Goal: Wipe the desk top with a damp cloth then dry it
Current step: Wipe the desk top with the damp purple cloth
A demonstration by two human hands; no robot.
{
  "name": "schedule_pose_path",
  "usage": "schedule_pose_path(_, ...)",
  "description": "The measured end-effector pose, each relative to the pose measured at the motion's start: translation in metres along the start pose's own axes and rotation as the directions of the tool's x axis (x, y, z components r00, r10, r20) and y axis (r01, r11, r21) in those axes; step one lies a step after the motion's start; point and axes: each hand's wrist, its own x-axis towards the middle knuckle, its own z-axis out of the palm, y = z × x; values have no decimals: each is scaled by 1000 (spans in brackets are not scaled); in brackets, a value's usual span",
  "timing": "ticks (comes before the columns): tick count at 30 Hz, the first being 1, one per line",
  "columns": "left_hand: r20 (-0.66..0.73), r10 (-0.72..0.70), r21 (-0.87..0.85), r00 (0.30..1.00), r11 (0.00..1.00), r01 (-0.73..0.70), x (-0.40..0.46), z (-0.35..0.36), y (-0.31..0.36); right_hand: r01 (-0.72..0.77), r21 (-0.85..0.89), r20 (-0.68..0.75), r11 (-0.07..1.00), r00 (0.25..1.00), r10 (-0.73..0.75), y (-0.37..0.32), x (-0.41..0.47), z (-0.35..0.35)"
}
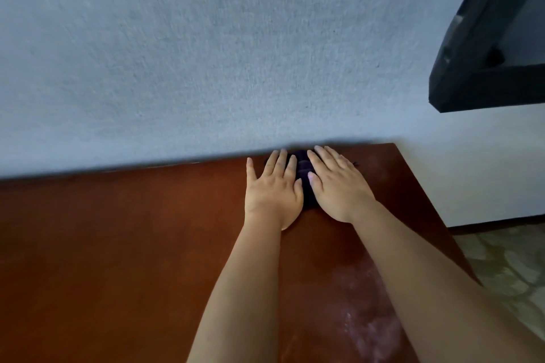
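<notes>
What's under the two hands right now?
A dark cloth, showing only in the gap between the left hand and right hand, both flat on it at the desk top's far edge. Its full extent is hidden.

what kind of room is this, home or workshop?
Probably a home room, though little shows. A reddish-brown wooden desk top stands against a textured painted wall, a dark window frame is at upper right, and patterned flooring lies beside the desk.
</notes>
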Motion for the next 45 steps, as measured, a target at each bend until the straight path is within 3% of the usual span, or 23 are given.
schedule_pose_path(11, 9, -64, 12, 998, 998, 64, 11, -3, 12, 2, 29, 27, 1000, 1000, -2, 12, 7, -5)
schedule_pose_path(26, 51, 42, 25, 998, 999, -44, -53, 5, 43, -71, 48, -26, 996, 997, 72, 13, -79, 7)
schedule_pose_path(45, 6, 54, 24, 999, 998, -54, 52, -4, 73, -84, 36, -25, 996, 996, 85, 85, 5, -8)
